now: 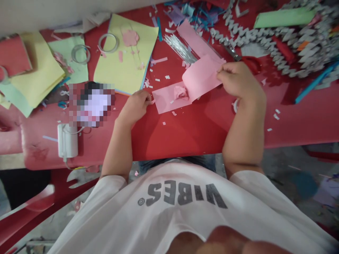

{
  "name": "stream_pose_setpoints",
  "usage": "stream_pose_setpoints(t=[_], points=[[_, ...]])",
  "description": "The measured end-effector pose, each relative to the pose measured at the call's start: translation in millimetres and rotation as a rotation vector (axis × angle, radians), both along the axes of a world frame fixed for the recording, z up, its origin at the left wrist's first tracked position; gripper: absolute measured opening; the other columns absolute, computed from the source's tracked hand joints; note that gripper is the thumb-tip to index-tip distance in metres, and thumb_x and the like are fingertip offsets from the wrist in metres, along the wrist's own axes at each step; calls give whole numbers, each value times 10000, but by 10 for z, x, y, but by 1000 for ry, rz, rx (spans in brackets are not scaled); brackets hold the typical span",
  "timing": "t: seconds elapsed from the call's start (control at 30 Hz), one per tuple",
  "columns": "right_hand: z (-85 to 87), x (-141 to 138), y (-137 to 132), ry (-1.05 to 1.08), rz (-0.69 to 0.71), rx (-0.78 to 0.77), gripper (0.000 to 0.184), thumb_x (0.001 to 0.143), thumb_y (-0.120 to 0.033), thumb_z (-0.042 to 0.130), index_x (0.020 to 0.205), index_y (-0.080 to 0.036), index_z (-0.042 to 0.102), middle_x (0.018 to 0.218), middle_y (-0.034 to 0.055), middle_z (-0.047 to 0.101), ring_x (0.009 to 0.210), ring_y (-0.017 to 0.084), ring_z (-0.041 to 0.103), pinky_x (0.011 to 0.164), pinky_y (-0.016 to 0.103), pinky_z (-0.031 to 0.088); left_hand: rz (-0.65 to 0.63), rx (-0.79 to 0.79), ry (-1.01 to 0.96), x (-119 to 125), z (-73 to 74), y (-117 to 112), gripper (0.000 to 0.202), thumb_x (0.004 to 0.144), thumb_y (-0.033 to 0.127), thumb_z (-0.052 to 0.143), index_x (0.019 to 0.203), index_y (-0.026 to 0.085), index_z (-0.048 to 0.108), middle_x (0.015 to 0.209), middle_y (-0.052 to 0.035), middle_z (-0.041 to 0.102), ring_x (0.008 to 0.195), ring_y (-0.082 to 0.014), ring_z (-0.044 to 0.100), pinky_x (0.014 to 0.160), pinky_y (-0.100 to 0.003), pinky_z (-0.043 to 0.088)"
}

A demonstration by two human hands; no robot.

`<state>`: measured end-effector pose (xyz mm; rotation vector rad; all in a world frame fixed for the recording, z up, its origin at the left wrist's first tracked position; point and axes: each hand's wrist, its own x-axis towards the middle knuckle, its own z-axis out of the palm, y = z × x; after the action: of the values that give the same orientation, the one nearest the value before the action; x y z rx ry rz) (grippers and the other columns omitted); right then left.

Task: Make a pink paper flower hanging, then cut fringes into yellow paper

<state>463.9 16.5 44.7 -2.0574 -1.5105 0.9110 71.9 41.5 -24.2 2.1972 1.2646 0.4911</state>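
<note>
My right hand point(235, 79) pinches the right end of a pink paper strip point(201, 76), which curls up off the table. Flat beneath its left part lies more pink paper point(165, 98), with a crumpled pink paper flower point(180, 93) on it. It is unclear whether the flat and curled parts are one piece. Beside the left edge, my left hand point(136, 106) is closed in a pinch, a small bit of pink paper showing at the fingertips. Scissors with red handles point(250, 62) lie just behind my right hand, partly hidden.
Yellow paper sheets point(119, 70) and a tape roll point(108, 43) lie at back left. A blurred-out phone-like device point(94, 104) and a white power bank point(67, 141) are at left. Silvery wires point(180, 47) lie behind. Folded paper chains point(280, 56) fill the back right.
</note>
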Motion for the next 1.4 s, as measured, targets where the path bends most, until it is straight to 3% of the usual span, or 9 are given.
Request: stream_pose_setpoints(t=[0.23,0.37,0.53,0.63,0.77,0.93,1.07,1.2,1.4], points=[[-215,570,58,51,-129,156,188,1009,-191,564,950,-217,741,941,90,778,726,163,604,741,342,445,112,47,-98,562,-41,16,93,916,182,643,909,268,679,1022,-103,709,985,-311,649,951,-491,521],[-372,846,123,-262,-192,192,219,989,-143,567,1010,-193,780,1048,169,809,872,209,631,858,366,469,77,79,-107,689,-190,-33,172,960,210,615,1066,269,737,1102,-109,743,1020,-312,682,959,-481,535],[-499,670,222,-353,-57,177,332,1001,-186,663,1301,-223,801,1336,139,723,1070,190,548,1024,339,416,47,106,-112,530,-197,-147,224,999,242,601,1158,260,756,1142,-115,748,1056,-301,693,960,-451,556],[-578,516,254,-361,37,143,402,1013,-237,747,1411,-293,773,1555,126,574,1318,265,401,1181,454,291,-11,135,-57,465,-147,-169,369,964,221,630,1320,236,728,1244,-131,733,1183,-323,688,1080,-473,559],[-603,500,217,-337,83,79,482,1038,-200,703,1492,-360,738,1616,107,519,1401,330,322,1205,581,210,-89,160,101,465,-117,-161,554,989,231,605,1541,252,641,1358,-154,710,1293,-389,654,1174,-564,524],[-539,545,185,-323,119,34,677,922,-282,902,1559,-381,697,1676,105,495,1415,349,363,1245,630,220,-103,176,245,500,-125,-149,526,951,222,601,1473,227,663,1433,-198,674,1360,-479,596,1174,-661,498],[-623,566,248,-377,104,63,693,904,-424,945,1551,-371,704,1664,123,494,1457,399,388,1252,657,269,-99,157,406,597,-7,-202,569,981,223,546,1546,217,612,1510,-215,618,1405,-482,569,1168,-656,494],[-770,624,321,-416,88,122,527,1010,-524,832,1492,-329,751,1609,133,510,1489,409,402,1238,645,329,-101,162,567,811,228,-291,698,1071,241,470,1759,304,370,1549,-224,576,1373,-472,601,1099,-625,525],[-903,646,375,-418,-11,193,361,1088,-445,727,1399,-280,809,1565,108,576,1424,320,442,1199,607,329,-111,162,668,1114,397,-321,800,1123,377,561,1823,397,175,1452,-246,593,1227,-463,671,986,-607,561]])
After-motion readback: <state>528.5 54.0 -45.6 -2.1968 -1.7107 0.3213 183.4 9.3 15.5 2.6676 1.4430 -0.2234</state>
